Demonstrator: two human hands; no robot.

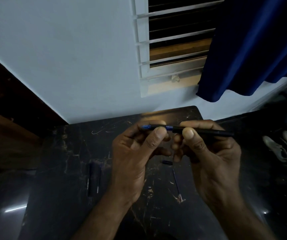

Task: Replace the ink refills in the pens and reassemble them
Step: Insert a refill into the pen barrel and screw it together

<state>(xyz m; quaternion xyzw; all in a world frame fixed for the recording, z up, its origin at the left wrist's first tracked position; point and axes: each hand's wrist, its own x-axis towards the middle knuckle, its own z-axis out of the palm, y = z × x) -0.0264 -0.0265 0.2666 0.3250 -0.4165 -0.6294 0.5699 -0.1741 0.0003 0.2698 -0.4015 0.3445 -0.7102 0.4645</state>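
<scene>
A dark pen (206, 132) with blue parts is held level above the black marble table (66, 170). My left hand (135, 156) pinches its blue-tipped front section (148, 126) between thumb and fingers. My right hand (212, 158) grips the black barrel, which sticks out to the right. A blue collar (169, 128) shows between the two thumbs. On the table to the left lie a dark pen (89, 179) and a thin refill (98, 179) side by side. Below my hands lie a small blue cap piece (167, 162) and a loose refill (176, 181).
The table stands against a pale wall (70, 58) with a barred window (173, 44) and a dark blue curtain (243, 49). A pair of pale shoes (281, 146) sits on the floor at the right. Brown wood (6, 139) borders the left side.
</scene>
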